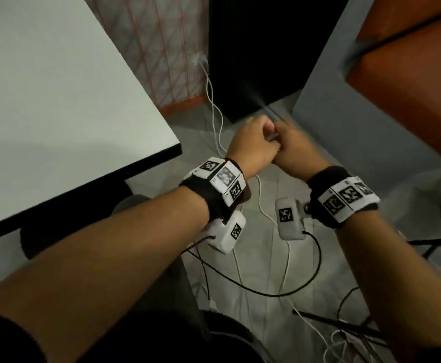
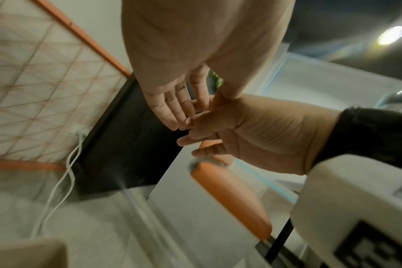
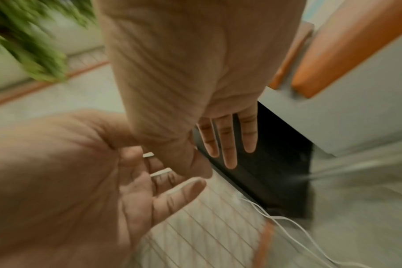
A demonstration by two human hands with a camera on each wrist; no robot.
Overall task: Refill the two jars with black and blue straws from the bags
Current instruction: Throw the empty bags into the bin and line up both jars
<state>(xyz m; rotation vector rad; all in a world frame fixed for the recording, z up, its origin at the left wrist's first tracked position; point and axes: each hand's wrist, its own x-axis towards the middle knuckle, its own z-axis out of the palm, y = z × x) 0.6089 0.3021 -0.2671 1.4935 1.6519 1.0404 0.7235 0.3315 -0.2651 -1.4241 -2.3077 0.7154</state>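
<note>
My left hand (image 1: pixel 251 145) and right hand (image 1: pixel 292 150) together off the table (image 1: pixel 57 100), pinching blurred straws (image 1: pixel 269 111), long axis away from me.

Matt white table top (image 1: pixel 57 100) left of the hands | dull pale tiled floor (image 1: pixel 266 258) beneath | smooth white plastic cable (image 1: pixel 214 106) beyond

Two bare forearms reach out from short black sleeves (image 1: pixel 2 334). Each wrist wears a wide black fabric band (image 1: pixel 203 197) with a white strip of three square black-and-white coded markers (image 1: pixel 224 179) across the top. A white rounded camera box (image 1: pixel 228 233) hangs under the left wrist, and another (image 1: pixel 289 218) under the right, each printed with one more coded marker. A thin black cable (image 1: pixel 316 260) leaves each box. The right box joins its band by a small metal fitting.
</note>
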